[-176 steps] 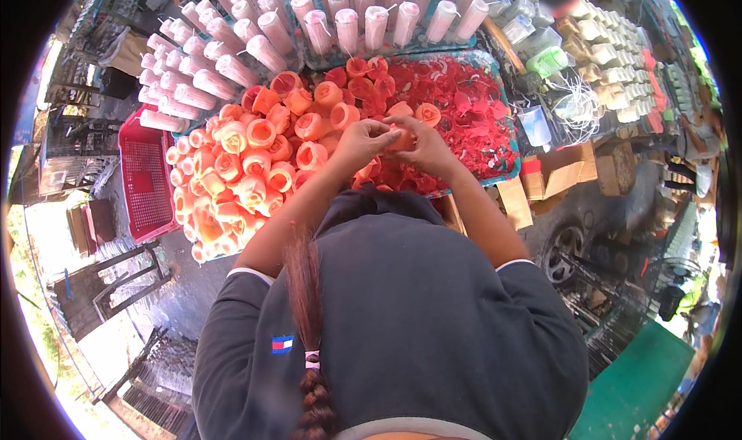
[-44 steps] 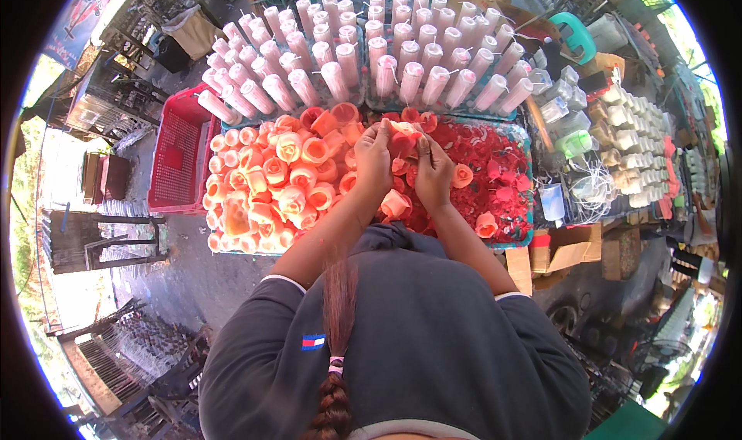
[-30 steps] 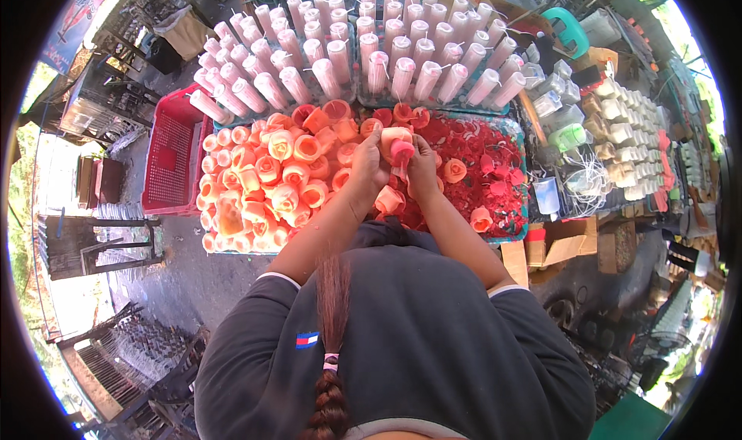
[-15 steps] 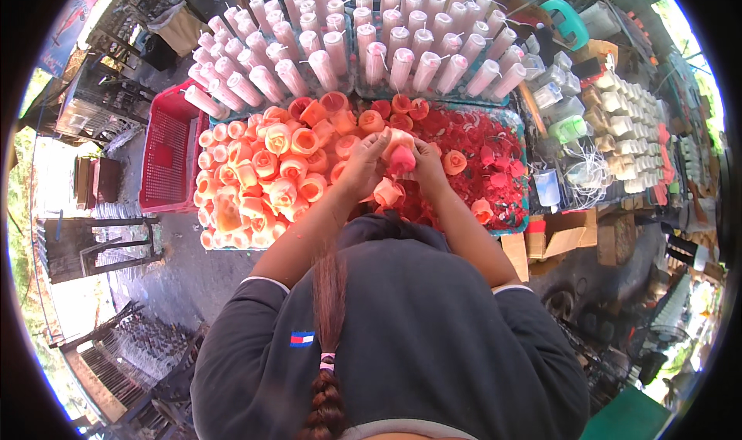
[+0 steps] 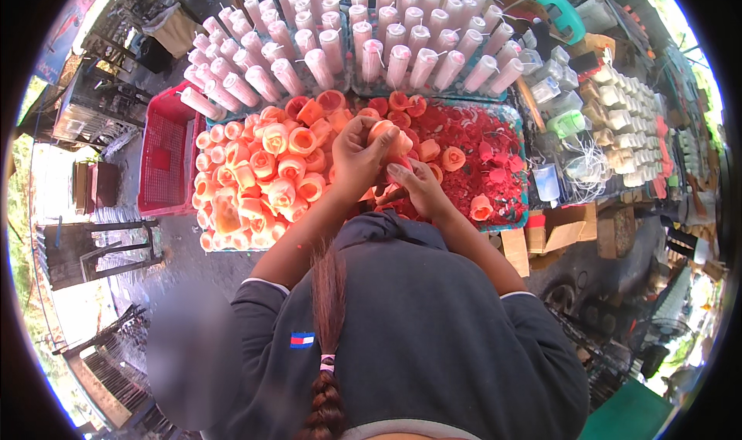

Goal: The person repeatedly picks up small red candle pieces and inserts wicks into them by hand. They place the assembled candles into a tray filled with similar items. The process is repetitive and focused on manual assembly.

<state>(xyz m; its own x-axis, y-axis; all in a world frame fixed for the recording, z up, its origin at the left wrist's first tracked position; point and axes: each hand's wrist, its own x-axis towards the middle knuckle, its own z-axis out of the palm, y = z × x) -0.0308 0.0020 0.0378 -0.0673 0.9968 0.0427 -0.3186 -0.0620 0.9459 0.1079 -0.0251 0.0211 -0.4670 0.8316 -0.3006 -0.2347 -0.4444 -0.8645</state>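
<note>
Two bare hands meet above the middle of the work surface, close together, one held piece between them. Of other things the counts run thus: one red plastic basket with perforated walls (image 5: 166,150) at the left; two blocks of upright, pale pink cylindrical candles with white wicks (image 5: 423,69) at the back, too crowded to count in full, though six stand in the near row on the right; and one teal-rimmed tray (image 5: 506,226) strewn with dark red, thin scraps (image 5: 464,131). Left of the hands lie dozens of hollow, orange, rose-shaped cups (image 5: 276,138), overlapping — no sure number there. One full orange rose (image 5: 453,158) sits among the scraps just right of the hands, and another near the tray's lower right edge.

As for grip, the left hand (image 5: 359,159) is curled narrow, thumb and fingers around a light orange, rose-shaped piece (image 5: 388,136) held over the tray. The right hand (image 5: 419,183) is narrow too, its thumb against a small red-pink piece (image 5: 402,162) just below the orange one — whether joined to it or only touching, I cannot tell. Its other fingertips are partly hidden.
</note>
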